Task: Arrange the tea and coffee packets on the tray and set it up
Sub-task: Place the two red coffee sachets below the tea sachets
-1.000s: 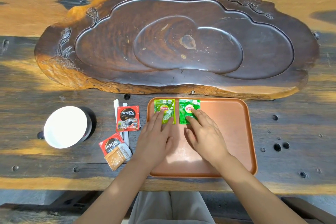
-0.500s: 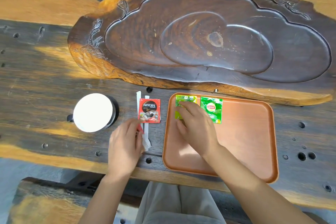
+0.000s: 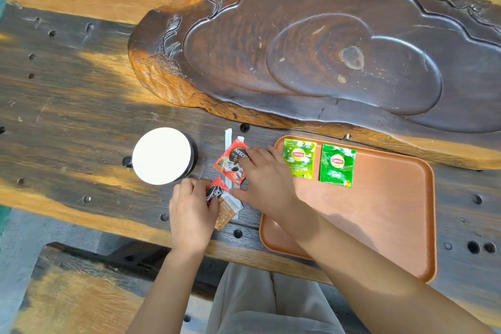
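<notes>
Two green Lipton tea packets point(image 3: 299, 158) point(image 3: 337, 165) lie side by side at the far left corner of the orange tray point(image 3: 379, 219). Left of the tray, on the table, my right hand point(image 3: 267, 179) pinches a tilted red Nescafe packet point(image 3: 230, 161). My left hand point(image 3: 189, 211) grips a second red Nescafe packet point(image 3: 215, 191). A tan sugar sachet point(image 3: 225, 214) and white stirrer wrappers point(image 3: 227, 138) lie under and between the hands.
A white-lined cup point(image 3: 161, 156) stands left of the packets. A big carved dark wooden tea board point(image 3: 339, 43) fills the far side, just behind the tray. The table's front edge runs under my forearms.
My right hand left the tea packets on the tray and reached left onto the upper Nescafe packet, tilting it. My left hand closed on the lower Nescafe packet. The camera swung left.
</notes>
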{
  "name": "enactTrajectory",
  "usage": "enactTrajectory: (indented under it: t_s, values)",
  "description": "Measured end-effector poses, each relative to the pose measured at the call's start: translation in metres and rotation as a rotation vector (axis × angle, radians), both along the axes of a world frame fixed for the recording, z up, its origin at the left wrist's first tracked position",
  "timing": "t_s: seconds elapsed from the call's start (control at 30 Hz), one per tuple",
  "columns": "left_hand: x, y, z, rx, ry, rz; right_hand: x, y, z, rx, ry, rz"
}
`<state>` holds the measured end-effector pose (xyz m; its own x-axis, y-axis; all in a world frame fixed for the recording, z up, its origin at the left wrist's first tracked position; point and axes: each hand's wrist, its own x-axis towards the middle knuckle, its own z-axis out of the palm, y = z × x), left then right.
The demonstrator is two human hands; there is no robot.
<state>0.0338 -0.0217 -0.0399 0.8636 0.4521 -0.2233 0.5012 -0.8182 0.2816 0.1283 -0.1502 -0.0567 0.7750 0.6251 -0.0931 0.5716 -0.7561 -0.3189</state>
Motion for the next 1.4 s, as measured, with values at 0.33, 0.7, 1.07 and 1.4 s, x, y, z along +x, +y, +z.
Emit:
enactTrajectory:
  t_s: [0.33, 0.7, 1.07, 1.4]
  values:
    - [-0.012, 0.004, 0.032, -0.369, -0.237, 0.445, -0.007, 0.002, 0.002, 0.263, -0.045, 0.032]
    - [0.006, -0.019, 0.061, -0.597, -0.302, 0.229, -0.025, -0.067, 0.047, 0.705, -0.060, -0.345]
    - [0.035, -0.103, 0.009, -0.530, -0.068, -0.276, -0.088, -0.186, 0.009, 0.350, -0.159, -0.250]
    - [-0.006, -0.100, -0.004, -0.215, -0.141, -0.755, -0.097, -0.183, 0.003, 0.211, -0.070, -0.323]
